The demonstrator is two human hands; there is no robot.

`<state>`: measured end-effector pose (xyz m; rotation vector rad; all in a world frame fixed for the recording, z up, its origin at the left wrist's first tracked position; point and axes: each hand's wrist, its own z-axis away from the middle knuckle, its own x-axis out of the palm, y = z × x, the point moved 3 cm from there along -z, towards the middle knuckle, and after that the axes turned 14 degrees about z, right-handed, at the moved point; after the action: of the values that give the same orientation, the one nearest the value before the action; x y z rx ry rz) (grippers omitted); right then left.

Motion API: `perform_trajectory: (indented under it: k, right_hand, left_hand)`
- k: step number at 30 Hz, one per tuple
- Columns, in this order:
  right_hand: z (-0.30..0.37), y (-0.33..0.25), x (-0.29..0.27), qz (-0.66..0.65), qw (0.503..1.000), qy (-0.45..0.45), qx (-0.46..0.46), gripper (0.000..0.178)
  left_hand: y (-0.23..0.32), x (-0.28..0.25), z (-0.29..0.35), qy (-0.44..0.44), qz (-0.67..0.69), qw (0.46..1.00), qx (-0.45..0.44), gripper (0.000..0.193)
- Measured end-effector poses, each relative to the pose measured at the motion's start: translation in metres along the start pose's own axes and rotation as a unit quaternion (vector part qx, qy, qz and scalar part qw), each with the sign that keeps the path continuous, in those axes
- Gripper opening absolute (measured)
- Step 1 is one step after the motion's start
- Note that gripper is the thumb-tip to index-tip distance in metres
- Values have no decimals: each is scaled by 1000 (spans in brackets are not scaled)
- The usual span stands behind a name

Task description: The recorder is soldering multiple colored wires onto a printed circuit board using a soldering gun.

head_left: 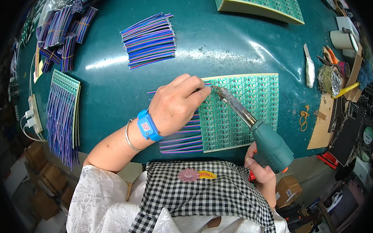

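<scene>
A green circuit board panel lies in front of me, several coloured wires running off its left edge. My left hand, wearing a blue wrist strap, reaches over that edge, thumb and forefinger pinching a thin multi-coloured ribbon wire against the upper left of the panel. In my right hand is the handle of a green gun-shaped soldering iron. Its dark tip points up and left, close beside my left fingertips. Whether the tip touches the wire is too small to tell.
Loose cut wires lie beyond my left hand. A wired board panel rests at the left, near wire bundles and a power strip. Stacked panels stand far right; a foil-wrapped holder and rubber bands sit rightward.
</scene>
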<state>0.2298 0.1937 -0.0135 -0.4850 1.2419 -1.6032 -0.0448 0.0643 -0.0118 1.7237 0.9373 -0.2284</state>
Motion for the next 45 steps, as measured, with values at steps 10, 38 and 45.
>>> perform_trajectory:
  k: [10,38,45]
  right_hand:
    - [-3,-16,0,-99,994,36,-24,53]
    - [1,-19,0,-124,992,24,31,42]
    - [1,-12,1,-102,995,8,2,38]
  left_hand:
    - [1,0,-1,-1,-7,1000,-4,35]
    - [2,0,0,-14,-23,1000,0,35]
    - [1,0,0,-17,-21,1000,4,35]
